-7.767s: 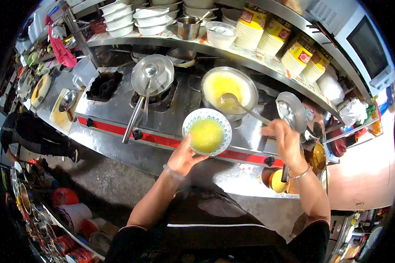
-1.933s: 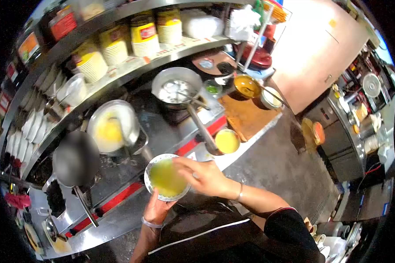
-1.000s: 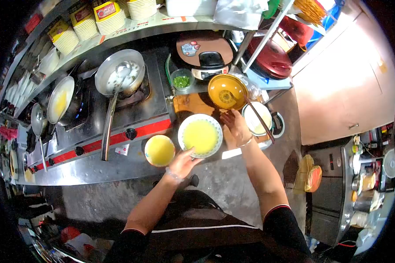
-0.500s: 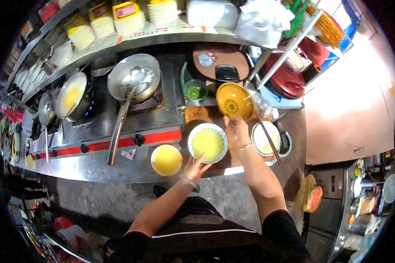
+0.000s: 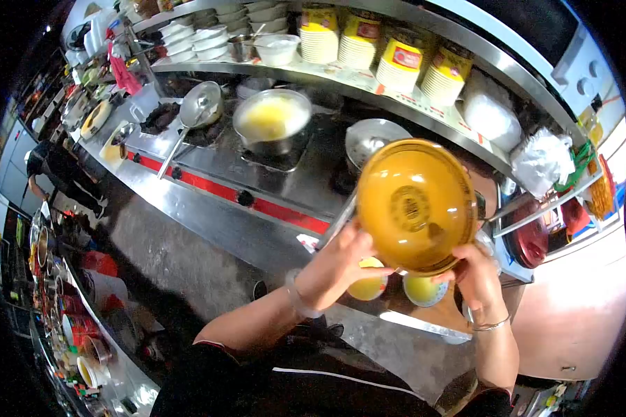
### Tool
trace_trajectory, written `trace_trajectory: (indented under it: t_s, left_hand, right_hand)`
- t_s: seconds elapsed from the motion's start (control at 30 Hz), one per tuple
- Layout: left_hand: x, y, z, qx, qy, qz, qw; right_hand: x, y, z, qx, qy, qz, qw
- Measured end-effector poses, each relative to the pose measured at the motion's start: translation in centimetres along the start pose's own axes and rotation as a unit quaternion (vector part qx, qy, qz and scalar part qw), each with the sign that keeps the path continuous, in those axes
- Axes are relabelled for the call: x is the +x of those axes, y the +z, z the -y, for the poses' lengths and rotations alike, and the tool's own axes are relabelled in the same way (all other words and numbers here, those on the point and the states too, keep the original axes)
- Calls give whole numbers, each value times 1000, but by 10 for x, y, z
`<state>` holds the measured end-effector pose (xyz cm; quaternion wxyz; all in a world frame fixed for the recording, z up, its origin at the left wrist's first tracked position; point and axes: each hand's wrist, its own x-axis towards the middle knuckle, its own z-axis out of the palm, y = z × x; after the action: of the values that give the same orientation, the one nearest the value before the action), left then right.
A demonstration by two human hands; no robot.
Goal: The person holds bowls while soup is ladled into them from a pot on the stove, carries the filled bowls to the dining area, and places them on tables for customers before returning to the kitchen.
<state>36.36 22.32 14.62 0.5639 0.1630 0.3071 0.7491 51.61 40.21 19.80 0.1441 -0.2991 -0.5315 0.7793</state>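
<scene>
Yellow-brown bowl [image 5: 416, 201] raised above the counter [image 5: 215, 224], tipped so as to show its glossy inside to the camera. Dark round emblem at the bottom; beside it a dark patch, mark or reflection, hard to say which.

Right hand [image 5: 476, 276] at lower-right rim, pinching it, thumb over the edge, other fingers partly out of sight. Left hand [image 5: 341, 267] at lower-left rim, fingers curled, thumb stretched along below; whether gripping or merely steadying, cannot tell.

Beneath, near the counter's front edge: cream bowl [image 5: 367, 285] with yellow liquid, close beside patterned bowl [image 5: 426, 292], likewise filled. Tops of both cut off by the raised bowl. Brown surface under them, mostly covered.

Just behind, long-handled pan [image 5: 372, 142], partly masked by the raised bowl; handle slanting down toward left hand, end lost there. Farther left on the stove [image 5: 188, 161], pot [image 5: 266, 142] of yellow liquid, contents blurred; then saucepan [image 5: 200, 108], long handle reaching out over the red front strip.

Open room: bare metal strip of counter running leftward from left hand, floor [image 5: 160, 215] below. Tighter at right, with rack [image 5: 535, 224] and white plastic bag [image 5: 546, 163] near. Above, shelf [image 5: 341, 75] with stacked paper tubs [image 5: 400, 62]. Far left, another person [image 5: 66, 170], small and dark; frame corners black.
</scene>
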Motion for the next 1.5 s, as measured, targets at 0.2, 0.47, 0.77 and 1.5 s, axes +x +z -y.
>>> trace_trajectory:
  t_s: [0.2, 0.47, 0.77, 1.5]
  left_hand:
    - [-94, -104, -83, -92, 66, -81, 990]
    - [-176, -271, -184, 100, 117, -142, 978]
    - [-155, -321, -219, -74, 1, -215, 974]
    - [-122, -313, -195, -83, 1, -168, 982]
  right_hand:
    - [47, 147, -31, -131, 72, 179, 972]
    - [207, 300, -109, -632, -399, -19, 664]
    - [262, 302, -95, -291, -259, -180, 903]
    - [244, 263, -50, -179, -151, -38, 972]
